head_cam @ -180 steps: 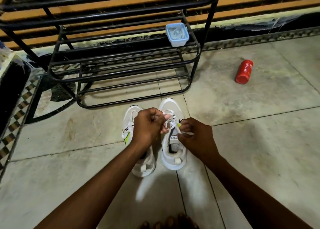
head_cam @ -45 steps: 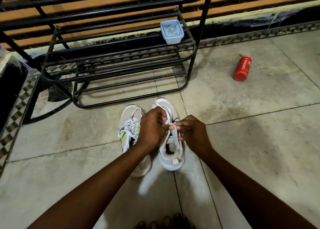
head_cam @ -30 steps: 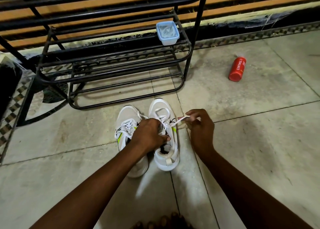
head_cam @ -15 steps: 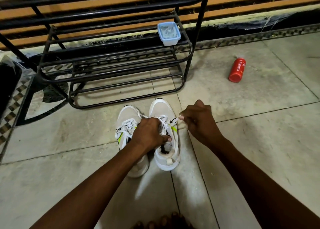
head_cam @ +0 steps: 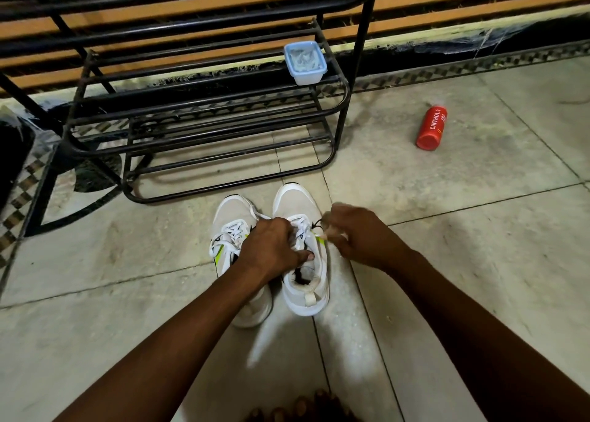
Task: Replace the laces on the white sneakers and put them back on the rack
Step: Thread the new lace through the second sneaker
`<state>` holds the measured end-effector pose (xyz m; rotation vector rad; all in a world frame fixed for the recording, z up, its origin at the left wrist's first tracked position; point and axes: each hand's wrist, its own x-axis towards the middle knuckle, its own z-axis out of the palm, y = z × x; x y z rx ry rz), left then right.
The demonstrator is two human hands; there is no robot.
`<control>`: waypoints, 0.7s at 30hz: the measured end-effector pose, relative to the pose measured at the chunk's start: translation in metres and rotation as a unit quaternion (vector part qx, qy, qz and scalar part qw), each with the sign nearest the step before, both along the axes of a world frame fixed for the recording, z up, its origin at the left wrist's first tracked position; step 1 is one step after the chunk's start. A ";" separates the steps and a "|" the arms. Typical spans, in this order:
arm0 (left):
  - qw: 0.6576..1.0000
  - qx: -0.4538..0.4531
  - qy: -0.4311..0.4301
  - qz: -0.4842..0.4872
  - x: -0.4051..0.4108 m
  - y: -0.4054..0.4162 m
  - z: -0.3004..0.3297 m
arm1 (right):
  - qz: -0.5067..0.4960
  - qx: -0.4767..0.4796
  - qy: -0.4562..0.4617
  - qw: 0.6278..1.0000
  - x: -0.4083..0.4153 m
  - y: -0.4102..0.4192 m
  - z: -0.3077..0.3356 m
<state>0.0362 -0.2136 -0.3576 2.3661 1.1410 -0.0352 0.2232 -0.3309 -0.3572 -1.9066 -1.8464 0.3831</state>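
Observation:
Two white sneakers stand side by side on the tiled floor, toes toward the black metal shoe rack (head_cam: 204,124). The left sneaker (head_cam: 228,230) has white laces threaded and a yellow-green side stripe. My left hand (head_cam: 271,249) grips the tongue and lace area of the right sneaker (head_cam: 301,281), thumb at its opening. My right hand (head_cam: 357,236) is closed at that shoe's right side, pinching what looks like the white lace end; it is blurred by motion.
A light blue lidded plastic box (head_cam: 305,62) sits on the rack's middle shelf at its right end. A red bottle (head_cam: 431,128) lies on the floor to the right. A wall with wooden slats runs behind the rack. My toes (head_cam: 300,410) show at the bottom edge.
My right hand pulled the lace out to the right, then came back down close to the right sneaker's side. My left hand stayed clamped on that shoe's tongue.

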 end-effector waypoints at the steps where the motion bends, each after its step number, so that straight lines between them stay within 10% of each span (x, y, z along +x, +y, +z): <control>1: 1.000 -0.001 0.001 -0.001 -0.001 0.001 0.000 | 0.033 -0.054 -0.040 0.997 0.000 0.000 0.000; 8: 1.000 0.001 0.016 0.001 0.001 0.000 -0.001 | -0.049 0.099 -0.033 0.993 -0.011 -0.019 0.042; 21: 0.998 0.018 -0.056 0.005 -0.021 -0.013 0.024 | -0.105 0.109 0.018 0.988 -0.025 -0.027 0.063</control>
